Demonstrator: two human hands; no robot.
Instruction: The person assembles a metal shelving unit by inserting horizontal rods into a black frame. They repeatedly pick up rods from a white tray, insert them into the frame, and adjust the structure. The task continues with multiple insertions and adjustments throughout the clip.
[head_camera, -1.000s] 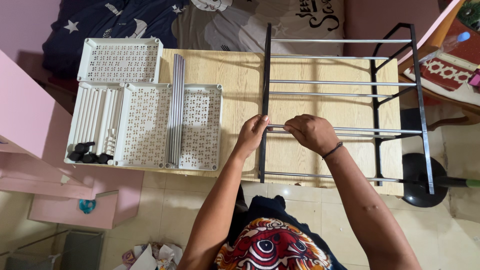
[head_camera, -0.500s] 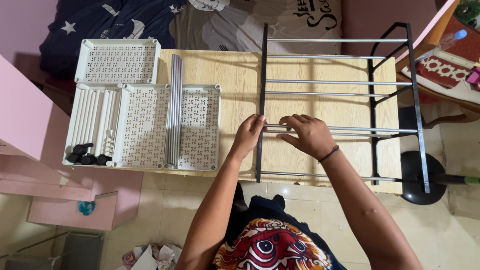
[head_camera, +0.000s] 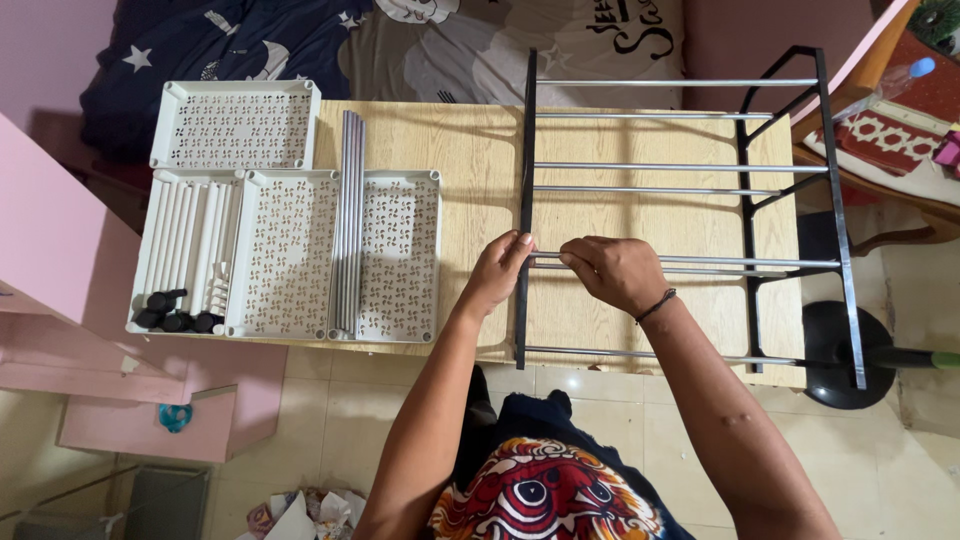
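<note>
Head view: the rack frame (head_camera: 680, 215) lies flat across your wooden table (head_camera: 470, 150), black side rails outward, silver rods spanning between them, so every joint faces up at you. Your left hand (head_camera: 497, 272) is curled around the left black upright (head_camera: 524, 200), thumb and fingers wrapped on it at the height of the middle rods; likely you're bracing the rail so it doesn't slide. Your right hand (head_camera: 615, 270) is closed in a loose fist over the silver rod (head_camera: 720, 262) just beside that joint, fingers folded over the top, gripping the rod end. The two hands are near each other, not touching.

Spare parts sit well apart to your left: a bundle of silver rods (head_camera: 348, 220) lies across the white perforated trays (head_camera: 285, 250), and another tray holds white tubes (head_camera: 190, 240) and small black caps (head_camera: 170, 315). Laid out sorted by type, within arm's reach.
</note>
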